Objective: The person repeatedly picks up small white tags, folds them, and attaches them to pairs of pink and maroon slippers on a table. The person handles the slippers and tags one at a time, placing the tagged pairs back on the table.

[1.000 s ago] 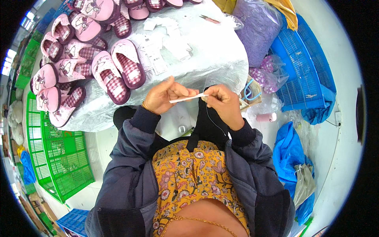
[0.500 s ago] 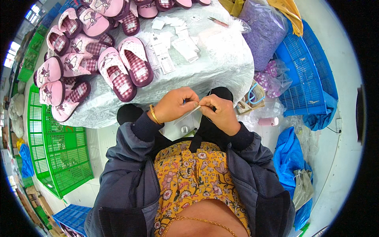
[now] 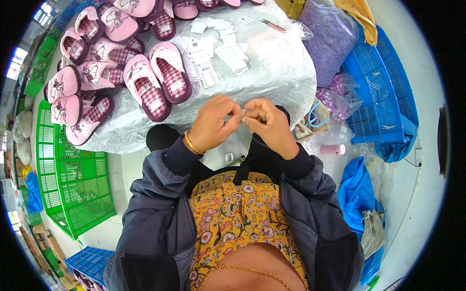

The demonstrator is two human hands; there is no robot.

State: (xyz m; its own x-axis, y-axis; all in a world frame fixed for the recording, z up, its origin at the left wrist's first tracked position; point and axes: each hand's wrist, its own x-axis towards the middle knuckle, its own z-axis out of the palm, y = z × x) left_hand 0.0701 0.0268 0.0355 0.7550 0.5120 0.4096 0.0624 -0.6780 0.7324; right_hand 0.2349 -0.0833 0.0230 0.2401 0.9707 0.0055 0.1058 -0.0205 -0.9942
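Observation:
My left hand (image 3: pixel 214 122), with a gold bangle at the wrist, and my right hand (image 3: pixel 270 127) meet above my lap, just off the table's near edge. Both are closed in a pinch, fingertips almost touching. A tiny pale thing shows between them, too small and too covered to name. Beyond my left hand lies a pair of pink slippers, the left slipper (image 3: pixel 144 86) and the right slipper (image 3: pixel 170 72), with dark checked insoles. White paper tags (image 3: pixel 232 57) and a strip of printed labels (image 3: pixel 206 67) are spread on the plastic-covered table (image 3: pixel 279 68).
More pink slippers (image 3: pixel 114 24) are heaped at the table's far left. Small red-handled snippers (image 3: pixel 273 25) lie at the back. Left stands a green crate (image 3: pixel 80 179); right are a blue crate (image 3: pixel 376 92), a bag of purple pieces (image 3: pixel 327 39) and a small box (image 3: pixel 313 121).
Both hands have shifted slightly upward, and my right fingers have curled differently at the fingertips. The pale flap that hung below them no longer shows. The view has moved slightly.

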